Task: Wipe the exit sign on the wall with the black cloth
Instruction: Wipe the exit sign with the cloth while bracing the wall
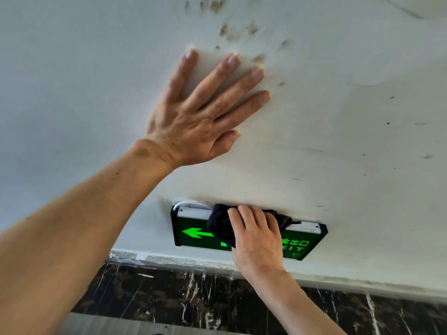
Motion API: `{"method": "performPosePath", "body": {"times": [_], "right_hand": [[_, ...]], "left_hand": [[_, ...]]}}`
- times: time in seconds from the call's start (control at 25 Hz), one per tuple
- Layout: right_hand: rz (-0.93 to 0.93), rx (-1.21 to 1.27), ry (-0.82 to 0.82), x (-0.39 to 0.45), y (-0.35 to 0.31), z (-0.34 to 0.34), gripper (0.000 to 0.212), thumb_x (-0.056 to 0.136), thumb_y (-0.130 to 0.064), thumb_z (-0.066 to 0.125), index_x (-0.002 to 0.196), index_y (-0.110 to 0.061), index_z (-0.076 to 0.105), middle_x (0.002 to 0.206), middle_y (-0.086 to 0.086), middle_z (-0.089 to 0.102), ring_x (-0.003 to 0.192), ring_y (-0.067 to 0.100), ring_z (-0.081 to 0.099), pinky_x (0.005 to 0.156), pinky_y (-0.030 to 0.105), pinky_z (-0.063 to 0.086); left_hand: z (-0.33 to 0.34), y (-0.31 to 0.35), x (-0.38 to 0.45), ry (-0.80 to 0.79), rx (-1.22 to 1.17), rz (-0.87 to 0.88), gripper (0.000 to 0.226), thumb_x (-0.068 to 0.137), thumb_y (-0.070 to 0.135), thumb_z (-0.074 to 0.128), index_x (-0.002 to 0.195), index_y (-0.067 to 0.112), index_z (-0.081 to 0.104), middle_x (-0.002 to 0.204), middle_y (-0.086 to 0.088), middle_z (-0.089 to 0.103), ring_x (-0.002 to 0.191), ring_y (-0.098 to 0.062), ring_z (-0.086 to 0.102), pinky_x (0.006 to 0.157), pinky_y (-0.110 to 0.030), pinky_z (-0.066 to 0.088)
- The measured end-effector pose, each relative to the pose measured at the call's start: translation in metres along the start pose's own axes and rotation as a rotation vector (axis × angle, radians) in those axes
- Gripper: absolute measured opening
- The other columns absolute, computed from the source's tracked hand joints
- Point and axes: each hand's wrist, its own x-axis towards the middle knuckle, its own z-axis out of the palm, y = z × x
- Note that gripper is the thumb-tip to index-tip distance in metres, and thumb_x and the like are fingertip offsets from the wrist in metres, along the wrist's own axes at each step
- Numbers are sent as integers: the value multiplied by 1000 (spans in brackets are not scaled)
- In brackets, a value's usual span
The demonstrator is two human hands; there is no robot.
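While the left hand (193, 122) lies flat and open on the white wall (350, 117) in the upper middle of the frame, holding nothing, the right hand (256, 240) is busy lower down. Its grip is closed on the black cloth (221, 226), with the fingers curled over the top of the bunched cloth and pressing it on the exit sign (193, 234).

That sign sits low on the wall, in the lower middle of the frame, just above the dark marble strip (169, 293). It glows green, with an arrow showing at its left end and some letters peeking out to the right of the hand. The cloth covers the middle of the sign and hangs over its top edge.

Being soft and floppy, the cloth will likely fold and slide easily, so it is best held as a bunch under the fingers, the way it is now. It looks very light. The sign looks hard and smooth, so the cloth should glide over it. A thin white wire (183, 203) curls out at the sign's top left corner, and pulling there could hurt it. Pushing gently seems wise, since the sign only hangs on the wall.

Brown smudges (242, 30) mark the wall above the left hand's fingertips.
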Motion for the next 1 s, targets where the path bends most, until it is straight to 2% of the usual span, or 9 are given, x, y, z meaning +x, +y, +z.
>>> {"method": "performPosePath", "body": {"times": [0.24, 0.4, 0.6, 0.72, 0.88, 1.0], "right_hand": [[63, -51, -14, -20, 46, -3, 74, 48, -16, 82, 117, -15, 57, 111, 4, 63, 103, 32, 60, 90, 48, 50], [108, -83, -27, -31, 75, -8, 78, 44, -19, 83, 116, -16, 57, 112, 5, 64, 102, 35, 60, 87, 51, 51], [110, -101, 14, -36, 83, -7, 73, 47, -5, 78, 116, -13, 56, 110, 9, 63, 95, 37, 60, 83, 51, 53], [129, -103, 42, -41, 82, -8, 72, 46, 3, 78, 115, -10, 60, 107, 12, 65, 91, 37, 62, 81, 52, 55], [186, 20, 31, -79, 91, -7, 71, 41, 3, 84, 108, -15, 66, 103, 8, 65, 89, 33, 63, 70, 46, 57], [448, 324, 89, -114, 101, -3, 70, 48, 16, 76, 107, -21, 66, 106, 2, 57, 96, 33, 57, 75, 39, 49]], "left_hand": [[1, 0, -1, 5, 21, -1, 67, 98, 44, 43, 160, 22, 29, 160, -5, 30, 148, -33, 21, 121, -60, 3], [2, 0, -2, 8, 22, -2, 68, 98, 44, 43, 160, 22, 29, 161, -4, 28, 148, -33, 20, 121, -60, 3], [1, 0, -2, 4, 12, 7, 70, 97, 45, 44, 161, 22, 26, 163, -3, 19, 149, -33, 18, 121, -61, 3], [1, 0, -2, 8, 11, 5, 70, 98, 45, 44, 161, 22, 27, 163, -4, 21, 149, -33, 19, 121, -61, 4], [1, 0, -2, 19, 16, 9, 70, 97, 45, 45, 161, 21, 27, 163, -4, 20, 149, -33, 19, 119, -62, 8], [1, 0, -2, 23, 21, 7, 70, 97, 44, 45, 161, 21, 28, 163, -4, 20, 149, -33, 20, 119, -62, 9]]}}
